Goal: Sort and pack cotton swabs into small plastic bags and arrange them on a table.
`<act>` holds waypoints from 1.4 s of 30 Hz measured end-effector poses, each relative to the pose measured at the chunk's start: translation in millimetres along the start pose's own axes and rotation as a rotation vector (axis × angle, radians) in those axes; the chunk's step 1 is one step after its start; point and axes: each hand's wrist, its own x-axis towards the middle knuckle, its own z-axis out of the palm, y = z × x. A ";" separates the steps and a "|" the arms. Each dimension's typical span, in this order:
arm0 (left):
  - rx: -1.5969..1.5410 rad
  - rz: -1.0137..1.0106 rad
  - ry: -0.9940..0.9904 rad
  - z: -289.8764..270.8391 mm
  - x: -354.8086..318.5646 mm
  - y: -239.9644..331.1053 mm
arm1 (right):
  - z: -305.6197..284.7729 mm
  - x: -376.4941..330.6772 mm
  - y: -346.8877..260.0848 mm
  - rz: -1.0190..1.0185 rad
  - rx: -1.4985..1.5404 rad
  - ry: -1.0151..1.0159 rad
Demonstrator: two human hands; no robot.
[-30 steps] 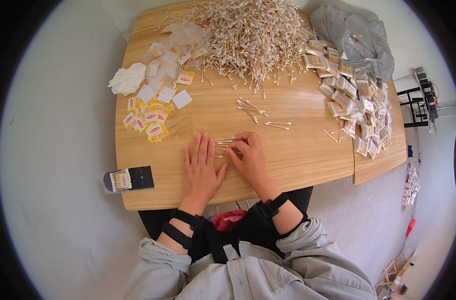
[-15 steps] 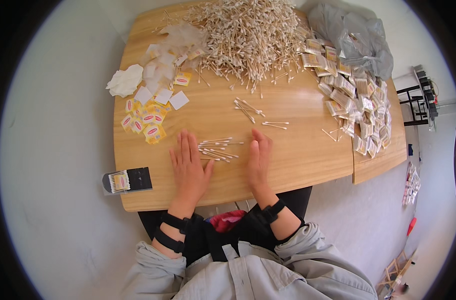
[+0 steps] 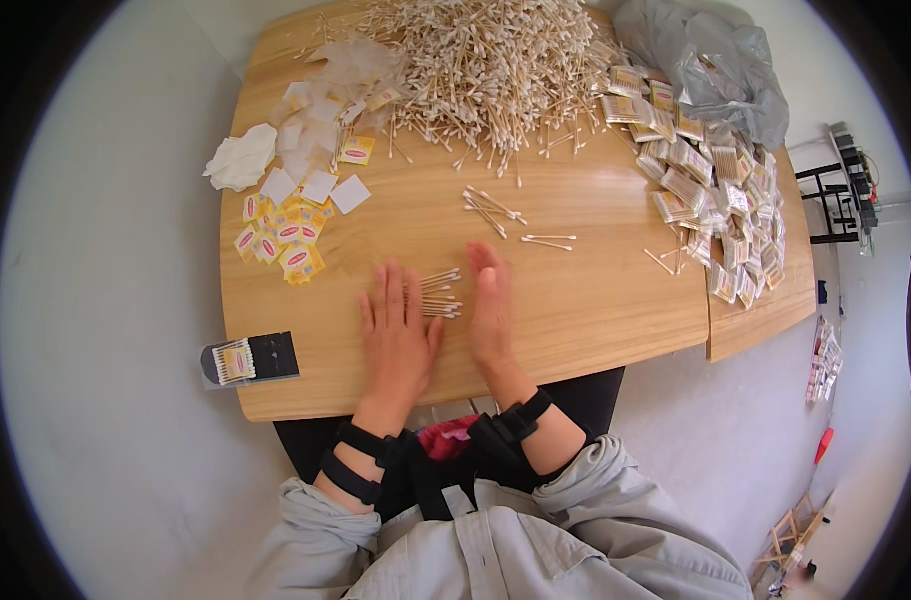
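Our left hand [image 3: 398,335]: flat, fingers spread, holding nothing, near the table's [image 3: 596,310] front edge.
Our right hand [image 3: 491,305]: on edge, fingers straight, holding nothing.
Small cotton swab bunch [image 3: 439,294]: between them.
Room: bare wood to the right.

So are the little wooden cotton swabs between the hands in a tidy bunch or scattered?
Bunched. The small wooden cotton swabs lie side by side between the left hand and right hand.

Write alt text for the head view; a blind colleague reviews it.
Both hands, left hand flat and right hand on edge, bracket a small bunch of cotton swabs on a wooden table. A big swab heap lies beyond.
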 end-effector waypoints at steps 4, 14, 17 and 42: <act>-0.043 -0.015 -0.026 2.6 1.1 2.7 | 17.1 -4.6 8.9 0.040 0.081 -0.089; -0.075 0.015 -0.080 -8.8 -13.0 5.9 | -34.5 43.0 -15.1 -0.119 -0.530 0.136; -0.053 0.037 -0.118 -9.0 -17.5 6.2 | -34.1 55.3 -18.2 -0.118 -0.738 0.097; -0.073 0.065 -0.065 -6.2 -19.1 7.1 | -33.8 78.9 -9.3 -0.157 -0.770 -0.013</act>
